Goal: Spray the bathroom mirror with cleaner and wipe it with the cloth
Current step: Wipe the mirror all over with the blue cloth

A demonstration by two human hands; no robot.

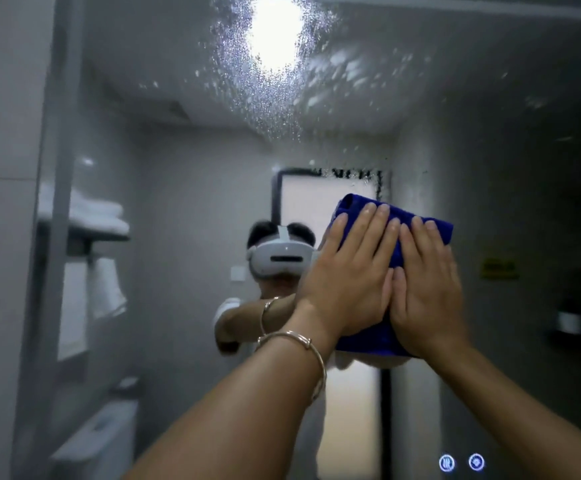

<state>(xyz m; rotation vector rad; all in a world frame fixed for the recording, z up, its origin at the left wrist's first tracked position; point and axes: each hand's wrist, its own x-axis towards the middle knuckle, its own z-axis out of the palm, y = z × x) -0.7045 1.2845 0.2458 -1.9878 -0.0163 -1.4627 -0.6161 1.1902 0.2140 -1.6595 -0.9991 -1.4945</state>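
Both hands, left (pixel 348 271) and right (pixel 427 289), lay flat, fingers spread, pressing the blue cloth (pixel 394 216) against the mirror (pixel 490 133); spray droplets (pixel 265 91) speckled the glass above them.

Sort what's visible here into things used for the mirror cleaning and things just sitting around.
In use: mirror; spray droplets; blue cloth; left hand and right hand, both flat on the cloth.

Just there, as reflections: folded white towels; hanging towel; toilet tank; frosted door.

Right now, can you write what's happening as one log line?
step: wiping | both hands flat on blue cloth against mirror | spray droplets above cloth, unwiped
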